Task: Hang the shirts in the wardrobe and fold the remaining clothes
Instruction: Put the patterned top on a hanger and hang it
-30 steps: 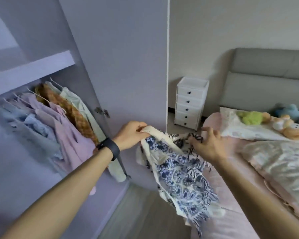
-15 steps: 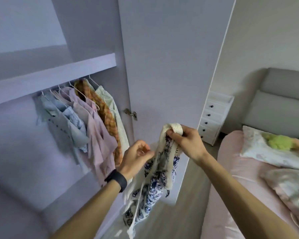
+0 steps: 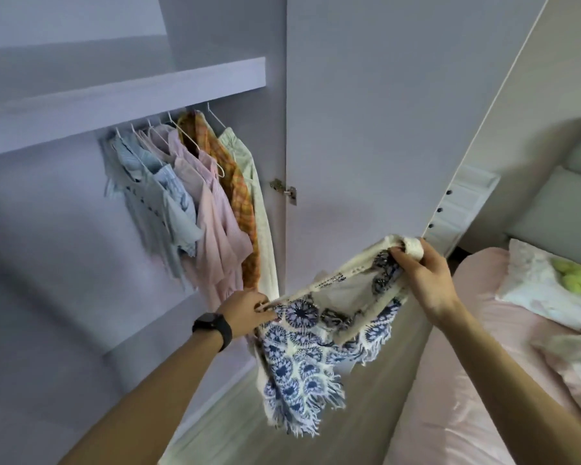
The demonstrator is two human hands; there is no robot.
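Note:
A cream garment with a blue flower print and a fringed hem (image 3: 299,357) hangs between my two hands in front of the open wardrobe. My left hand (image 3: 245,312) pinches one end of its top edge; a black watch sits on that wrist. My right hand (image 3: 423,276) grips the other end, held higher, so the top edge is stretched open between them. Several shirts (image 3: 195,203) hang on white hangers from the rail inside the wardrobe, up and left of my hands.
The wardrobe shelf (image 3: 121,99) runs above the rail. The open wardrobe door (image 3: 366,129) stands behind the garment. A bed with pink sheet (image 3: 477,364), pillow and green plush toy (image 3: 577,276) lies at right. A white drawer unit (image 3: 463,203) stands behind the door's edge.
My hands have moved apart, stretching the garment's top edge open; before, it hung bunched from my right hand. The view has shifted slightly left toward the wardrobe.

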